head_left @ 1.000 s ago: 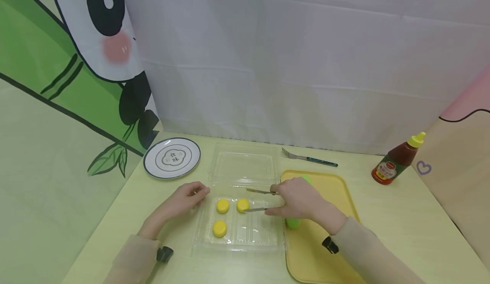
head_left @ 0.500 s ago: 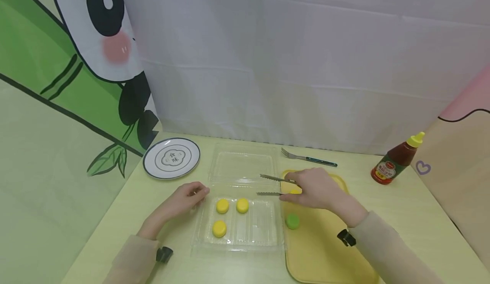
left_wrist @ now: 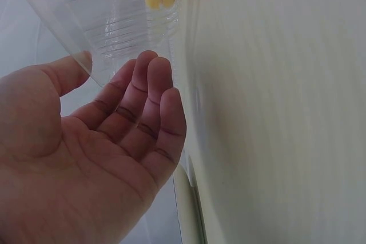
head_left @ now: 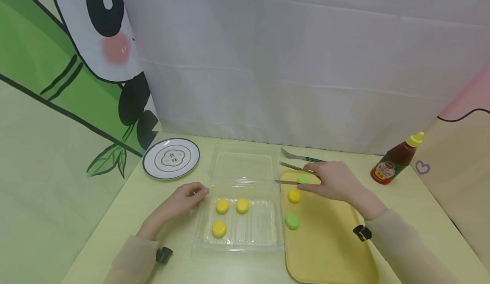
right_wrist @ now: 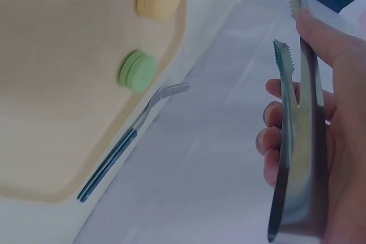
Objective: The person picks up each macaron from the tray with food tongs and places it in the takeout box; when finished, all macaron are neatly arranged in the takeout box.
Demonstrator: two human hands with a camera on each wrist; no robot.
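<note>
From my seat I've got the right hand gripping silver metal tongs, left hand loose, fingers together, by a clear rectangular plastic box.

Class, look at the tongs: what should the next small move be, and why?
Perhaps the right hand should bring the tongs around the yellow macaron on the tray: the tongs are spread and empty nearby, and the clear container holds three macarons, all yellow.

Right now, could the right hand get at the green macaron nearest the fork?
Probably yes: the right hand holds open, empty tongs nearby, and the right wrist view shows that green macaron uncovered.
</note>
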